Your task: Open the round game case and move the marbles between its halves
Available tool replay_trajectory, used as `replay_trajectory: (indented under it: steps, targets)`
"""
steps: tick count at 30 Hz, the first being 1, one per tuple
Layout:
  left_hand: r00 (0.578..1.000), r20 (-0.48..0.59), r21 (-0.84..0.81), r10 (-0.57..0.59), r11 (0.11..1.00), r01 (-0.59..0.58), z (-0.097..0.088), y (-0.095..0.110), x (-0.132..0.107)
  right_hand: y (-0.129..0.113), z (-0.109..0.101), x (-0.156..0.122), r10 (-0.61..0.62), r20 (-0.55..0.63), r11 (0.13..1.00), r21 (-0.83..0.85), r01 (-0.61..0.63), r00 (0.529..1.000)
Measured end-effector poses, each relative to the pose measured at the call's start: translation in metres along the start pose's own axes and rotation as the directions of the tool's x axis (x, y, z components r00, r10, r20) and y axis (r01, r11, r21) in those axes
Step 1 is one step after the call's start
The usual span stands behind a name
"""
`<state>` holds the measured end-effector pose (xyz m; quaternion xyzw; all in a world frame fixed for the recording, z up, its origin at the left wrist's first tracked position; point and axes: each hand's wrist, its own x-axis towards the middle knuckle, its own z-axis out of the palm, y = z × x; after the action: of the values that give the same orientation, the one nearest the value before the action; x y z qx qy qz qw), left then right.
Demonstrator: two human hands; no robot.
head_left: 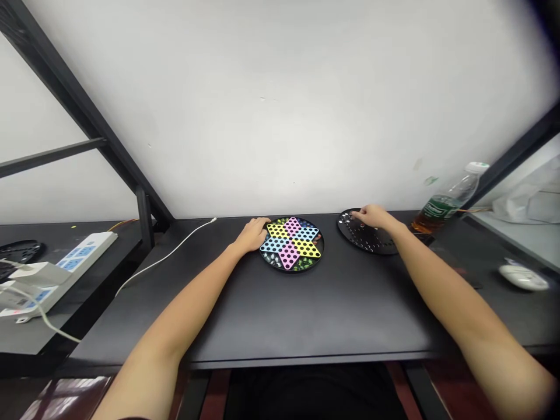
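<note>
A round Chinese checkers board (290,244) with a pink, yellow and blue star lies on the black table, with coloured marbles in the black spaces around the star. My left hand (254,234) grips the board's left rim, its fingers curved along the edge. To the right lies a round black disc (371,242) with rows of holes and a few small pale pieces near its left edge. Over its upper part is my right hand (371,216), fingertips pinched together at the surface. Whatever may be between those fingertips is too small to make out.
A tilted bottle of amber drink (448,201) stands right of the disc, and a white mouse (524,276) lies farther right. At left are a white cable (168,255) and a power strip (83,256) with plugs. Black metal posts (87,99) frame the table (280,321).
</note>
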<state>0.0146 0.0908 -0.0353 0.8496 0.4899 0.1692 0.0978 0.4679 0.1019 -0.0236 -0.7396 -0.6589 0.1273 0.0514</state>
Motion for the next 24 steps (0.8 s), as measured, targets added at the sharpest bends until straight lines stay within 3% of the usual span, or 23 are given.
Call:
replay_trajectory:
  steps: [3, 9, 12, 16, 18, 19, 22, 24]
  targets:
    - [1.0, 0.0, 0.003, -0.004, 1.0, 0.004, 0.0, 0.0, 0.0, -0.004, -0.007, -0.005, -0.089, 0.242, 0.996, 0.045, 0.08, 0.966]
    - [1.0, -0.003, -0.004, 0.002, 1.0, -0.002, 0.001, -0.001, 0.0, -0.022, -0.021, -0.031, -0.015, 0.486, 0.985, 0.158, -0.071, 0.874]
    - [1.0, -0.002, -0.006, 0.001, 1.0, -0.001, 0.001, -0.001, 0.001, -0.035, -0.02, -0.042, -0.047, 0.552, 0.986, 0.157, -0.049, 0.833]
    - [1.0, -0.005, -0.009, -0.002, 1.0, 0.002, 0.0, 0.0, 0.0, -0.044, -0.011, -0.043, -0.095, 0.563, 0.991, 0.13, 0.025, 0.821]
    - [1.0, -0.004, -0.011, -0.003, 1.0, 0.003, 0.0, 0.0, 0.0, -0.042, -0.008, -0.037, -0.126, 0.531, 0.99, 0.117, 0.075, 0.838]
    - [1.0, -0.003, -0.01, -0.004, 1.0, 0.004, 0.0, 0.0, 0.0, -0.04, -0.006, -0.033, -0.126, 0.481, 0.991, 0.102, 0.087, 0.868]
    - [1.0, 0.005, -0.005, -0.005, 1.0, 0.005, -0.001, 0.001, 0.0, -0.03, -0.003, -0.02, -0.082, 0.151, 0.996, 0.038, 0.077, 0.985]
    - [1.0, 0.008, -0.001, -0.007, 1.0, 0.007, -0.001, 0.001, 0.0, -0.022, 0.0, -0.013, -0.05, -0.065, 0.998, 0.03, 0.052, 0.997]
